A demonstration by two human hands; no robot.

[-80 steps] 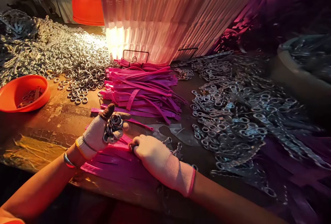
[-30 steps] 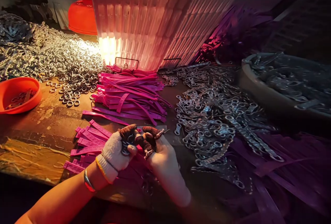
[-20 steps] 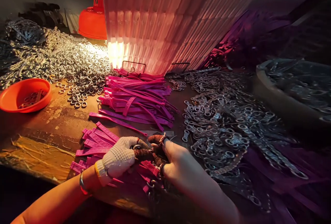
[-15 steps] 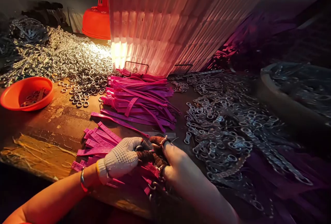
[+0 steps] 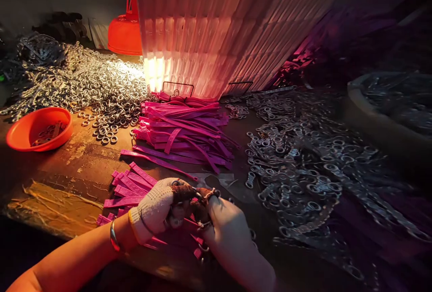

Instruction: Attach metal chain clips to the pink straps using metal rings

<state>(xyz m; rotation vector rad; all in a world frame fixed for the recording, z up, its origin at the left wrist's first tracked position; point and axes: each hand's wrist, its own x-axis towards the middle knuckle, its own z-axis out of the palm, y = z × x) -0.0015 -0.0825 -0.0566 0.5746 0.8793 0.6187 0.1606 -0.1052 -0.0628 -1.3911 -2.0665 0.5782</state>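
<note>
1. Pink strap [image 5: 189,233] lay at the worktop's near edge, pinched between both gloved hands, with a small metal clasp [image 5: 206,194] at their fingertips.
2. Left hand [image 5: 157,208] had its fingers curled tight on the strap and some rings; right hand [image 5: 226,229] gripped the clasp end.
3. Fitted straps [image 5: 130,184] lay fanned just left, seemingly done.
4. Loose straps [image 5: 184,132] were stacked mid-worktop, apparently still to do.
5. Ring pile [image 5: 101,89] sat far left beside an orange bowl [image 5: 38,128]; clasp heap [image 5: 303,166] lay right.
</note>
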